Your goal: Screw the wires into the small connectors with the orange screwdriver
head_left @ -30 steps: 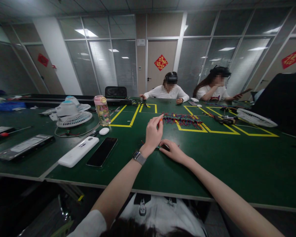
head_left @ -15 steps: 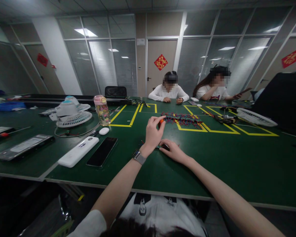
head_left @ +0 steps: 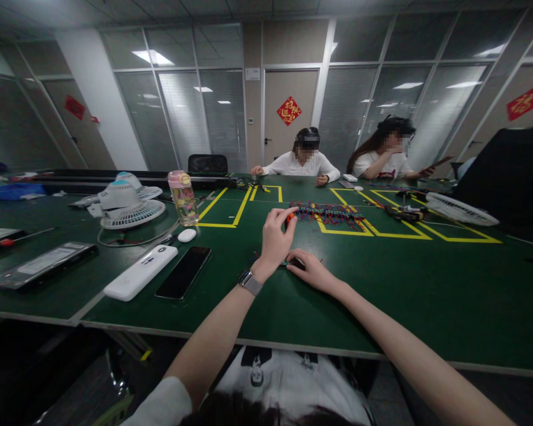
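Note:
My left hand [head_left: 276, 236], with a watch on its wrist, is closed around a small tool with an orange-red handle [head_left: 290, 219]. The rest of the tool is hidden behind the fingers. My right hand [head_left: 308, 269] rests low on the table, its thumb and fingers closed on a small circuit board with wires [head_left: 284, 262]. Most of that board is covered by the hands; thin wire ends stick out on both sides. Just beyond my hands lies a row of similar small boards with red and blue wires [head_left: 331, 214].
To the left lie a black phone [head_left: 183, 273], a white power bank [head_left: 141, 272], a white case [head_left: 187, 235], a drink bottle [head_left: 183, 201] and fans [head_left: 133, 213]. Yellow tape [head_left: 402, 236] marks the green table [head_left: 382, 296]. Two people [head_left: 302, 163] sit opposite.
Both my hands stay nearly in place. Across the table, the person in the white long-sleeved top has moved one hand outward, to the left in the view.

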Demonstrator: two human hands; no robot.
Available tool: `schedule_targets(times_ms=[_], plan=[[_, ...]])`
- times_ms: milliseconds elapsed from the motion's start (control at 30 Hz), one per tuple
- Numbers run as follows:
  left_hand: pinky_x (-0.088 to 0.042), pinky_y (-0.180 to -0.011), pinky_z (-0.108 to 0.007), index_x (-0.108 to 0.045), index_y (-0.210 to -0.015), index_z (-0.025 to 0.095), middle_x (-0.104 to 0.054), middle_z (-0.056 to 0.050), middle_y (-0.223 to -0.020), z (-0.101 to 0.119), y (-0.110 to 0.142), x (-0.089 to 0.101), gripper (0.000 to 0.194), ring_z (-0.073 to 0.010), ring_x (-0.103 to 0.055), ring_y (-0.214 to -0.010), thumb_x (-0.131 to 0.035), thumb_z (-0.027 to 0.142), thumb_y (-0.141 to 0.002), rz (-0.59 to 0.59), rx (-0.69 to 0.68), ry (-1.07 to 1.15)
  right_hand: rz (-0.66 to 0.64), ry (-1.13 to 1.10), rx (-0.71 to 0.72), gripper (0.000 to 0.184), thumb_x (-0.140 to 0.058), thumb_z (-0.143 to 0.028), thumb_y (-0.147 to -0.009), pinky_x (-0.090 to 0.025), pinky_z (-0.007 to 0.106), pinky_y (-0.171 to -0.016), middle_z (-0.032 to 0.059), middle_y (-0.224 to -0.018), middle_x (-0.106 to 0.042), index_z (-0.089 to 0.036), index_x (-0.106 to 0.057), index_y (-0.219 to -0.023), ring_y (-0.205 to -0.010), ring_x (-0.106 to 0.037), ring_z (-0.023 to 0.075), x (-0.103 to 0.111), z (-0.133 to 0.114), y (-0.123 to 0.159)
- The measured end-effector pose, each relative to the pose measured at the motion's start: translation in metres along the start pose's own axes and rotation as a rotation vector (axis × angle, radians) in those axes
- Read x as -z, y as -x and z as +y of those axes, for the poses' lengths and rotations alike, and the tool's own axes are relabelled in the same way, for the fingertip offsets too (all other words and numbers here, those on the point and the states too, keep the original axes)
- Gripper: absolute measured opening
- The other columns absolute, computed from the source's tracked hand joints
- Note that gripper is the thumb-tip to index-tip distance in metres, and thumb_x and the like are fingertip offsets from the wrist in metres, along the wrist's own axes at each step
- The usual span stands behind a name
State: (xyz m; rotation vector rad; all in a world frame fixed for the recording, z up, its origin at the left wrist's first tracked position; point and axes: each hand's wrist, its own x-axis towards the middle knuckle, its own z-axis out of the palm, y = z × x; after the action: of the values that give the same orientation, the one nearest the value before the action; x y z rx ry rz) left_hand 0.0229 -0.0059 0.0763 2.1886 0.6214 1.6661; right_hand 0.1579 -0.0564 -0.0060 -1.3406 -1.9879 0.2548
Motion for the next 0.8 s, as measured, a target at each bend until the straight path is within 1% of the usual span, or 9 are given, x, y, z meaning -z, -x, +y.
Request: schedule_targets(times_ms=[167, 300, 367, 433, 500, 567, 633, 733, 800], plan=[[-0.044, -0.092, -0.031, -0.061, -0.113, 0.019, -0.063, -0.007, -0.107, -0.0012, -0.0004, -0.0006, 0.028, -0.0171, -0.058, -0.102, -0.041, 0.018, -0.093, -0.014, -0.017, 0.044, -0.005, 0.006, 0.001, 0.006, -0.056, -0.020, -0.083, -0.046, 0.032, -0.081, 0.0064, -0.097, -0.064, -0.019, -0.058, -0.088, -0.089, -0.060, 0.0193, 0.0002, -0.0005, -0.0002], [-0.046, -0.085, -0.031, -0.065, -0.107, 0.021, -0.061, -0.006, -0.094, -0.0011, 0.0005, 0.0000, 0.022, -0.0175, -0.058, -0.091, -0.052, 0.024, -0.089, 0.030, 0.011, -0.044, -0.004, -0.003, 0.007, 0.004, -0.056, -0.020, -0.083, -0.046, 0.032, -0.081, 0.0065, -0.099, -0.064, -0.019, -0.057, -0.087, -0.089, -0.060, 0.0190, 0.0002, -0.0016, 0.0000], [-0.046, -0.084, -0.030, -0.067, -0.104, 0.022, -0.057, -0.005, -0.092, -0.0005, 0.0010, 0.0002, 0.021, -0.0175, -0.057, -0.089, -0.057, 0.029, -0.086, 0.050, 0.028, -0.086, 0.000, -0.008, 0.012, 0.004, -0.056, -0.020, -0.083, -0.046, 0.032, -0.081, 0.0062, -0.098, -0.064, -0.019, -0.057, -0.087, -0.088, -0.059, 0.0188, 0.0000, -0.0014, 0.0000], [-0.046, -0.086, -0.030, -0.065, -0.107, 0.022, -0.057, -0.006, -0.096, -0.0004, 0.0010, -0.0003, 0.023, -0.0170, -0.057, -0.091, -0.051, 0.027, -0.090, 0.040, 0.024, -0.072, 0.002, -0.005, 0.014, 0.004, -0.056, -0.020, -0.083, -0.046, 0.032, -0.079, 0.0058, -0.096, -0.064, -0.019, -0.057, -0.087, -0.087, -0.059, 0.0186, -0.0003, -0.0007, 0.0000], [-0.044, -0.090, -0.030, -0.061, -0.114, 0.021, -0.058, -0.006, -0.103, -0.0009, 0.0009, -0.0013, 0.029, -0.0162, -0.056, -0.099, -0.041, 0.019, -0.093, 0.004, 0.000, -0.011, 0.002, -0.002, 0.014, 0.005, -0.056, -0.021, -0.083, -0.046, 0.031, -0.078, 0.0056, -0.095, -0.063, -0.019, -0.058, -0.087, -0.085, -0.059, 0.0184, -0.0006, 0.0002, -0.0002], [-0.044, -0.092, -0.029, -0.058, -0.118, 0.020, -0.060, -0.007, -0.108, -0.0014, 0.0009, -0.0024, 0.033, -0.0154, -0.056, -0.102, -0.037, 0.015, -0.093, -0.024, -0.027, 0.046, 0.004, -0.005, 0.014, 0.005, -0.056, -0.021, -0.083, -0.046, 0.031, -0.078, 0.0055, -0.094, -0.063, -0.018, -0.058, -0.087, -0.085, -0.059, 0.0184, -0.0007, 0.0010, -0.0003], [-0.045, -0.090, -0.028, -0.058, -0.117, 0.020, -0.060, -0.006, -0.105, -0.0013, 0.0015, -0.0030, 0.030, -0.0151, -0.057, -0.098, -0.040, 0.016, -0.093, -0.031, -0.041, 0.052, 0.006, -0.009, 0.011, 0.006, -0.056, -0.021, -0.083, -0.046, 0.031, -0.079, 0.0055, -0.094, -0.063, -0.018, -0.058, -0.088, -0.086, -0.059, 0.0186, -0.0007, 0.0013, -0.0003], [-0.046, -0.084, -0.028, -0.063, -0.110, 0.021, -0.058, -0.005, -0.094, -0.0002, 0.0027, -0.0029, 0.024, -0.0151, -0.057, -0.088, -0.052, 0.024, -0.089, -0.002, -0.029, -0.023, 0.005, -0.012, 0.006, 0.007, -0.056, -0.021, -0.083, -0.046, 0.031, -0.079, 0.0056, -0.094, -0.064, -0.018, -0.058, -0.088, -0.086, -0.059, 0.0188, -0.0005, 0.0006, 0.0000], [-0.046, -0.084, -0.028, -0.064, -0.109, 0.022, -0.055, -0.005, -0.094, 0.0002, 0.0030, -0.0025, 0.024, -0.0155, -0.056, -0.087, -0.054, 0.027, -0.088, 0.015, -0.017, -0.059, 0.006, -0.012, 0.007, 0.007, -0.056, -0.021, -0.083, -0.046, 0.031, -0.078, 0.0056, -0.094, -0.064, -0.018, -0.058, -0.088, -0.086, -0.059, 0.0188, -0.0003, -0.0001, 0.0001]])
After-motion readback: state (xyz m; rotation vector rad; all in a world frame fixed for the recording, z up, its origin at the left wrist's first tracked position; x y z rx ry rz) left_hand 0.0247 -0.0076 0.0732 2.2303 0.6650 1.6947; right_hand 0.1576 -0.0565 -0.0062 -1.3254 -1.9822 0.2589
